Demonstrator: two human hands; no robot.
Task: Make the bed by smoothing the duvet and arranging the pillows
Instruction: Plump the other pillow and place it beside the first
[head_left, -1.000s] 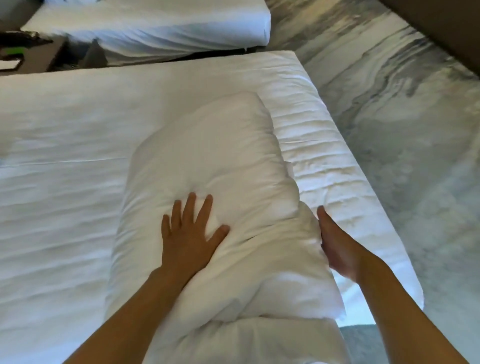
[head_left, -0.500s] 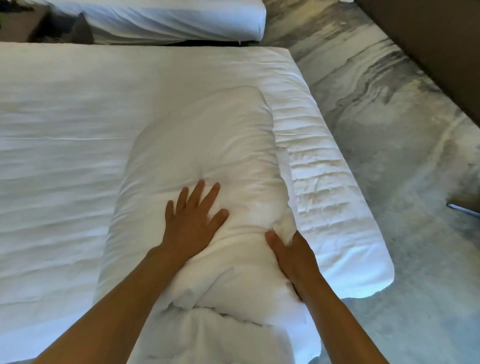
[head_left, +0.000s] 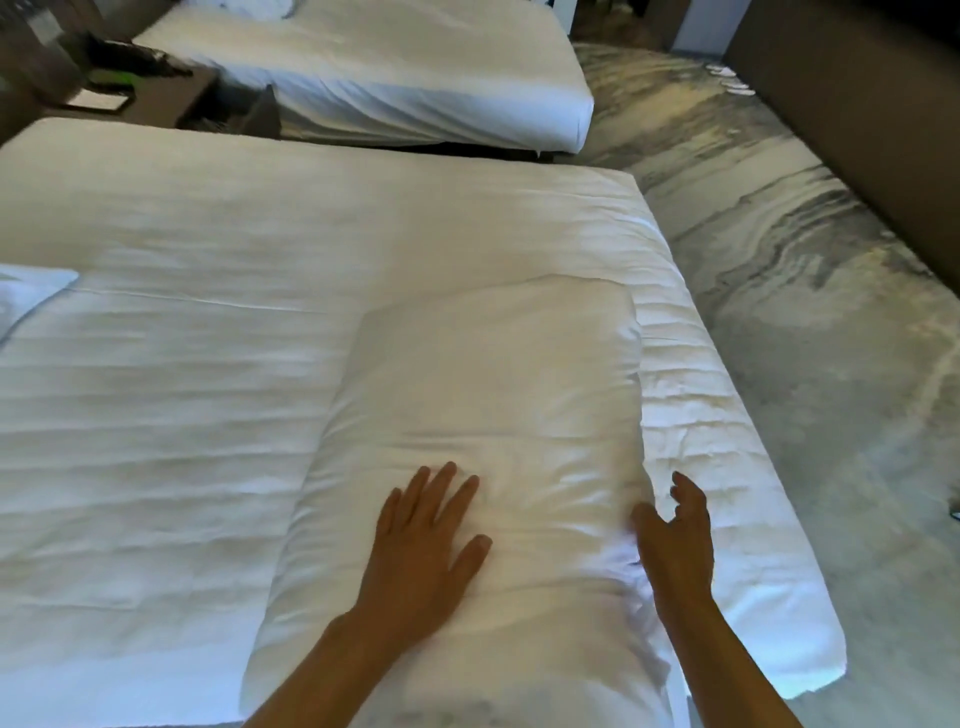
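**Two hands on a pillow at the bed's right side**

The bed (head_left: 208, 322) filled most of the view, its white duvet (head_left: 171, 415) spread flat with shallow creases running across it. Beyond it stood a second bed (head_left: 415, 83), also in white, and a marbled grey carpet (head_left: 810, 312) ran along the right. A dark nightstand (head_left: 156, 98) sat between the two beds at the upper left (what lay on it was too blurred to name). A white pillow (head_left: 493, 395) lay lengthwise on the duvet near the bed's right edge, its near end toward the person. At the far left edge, a corner of another pillow (head_left: 26, 296) showed. The left hand (head_left: 426, 540) lay flat on the pillow's near part, fingers spread apart, palm down. The right hand (head_left: 675, 535) was at the pillow's right side, fingers loosely curled and apart, thumb touching the fabric, gripping nothing.
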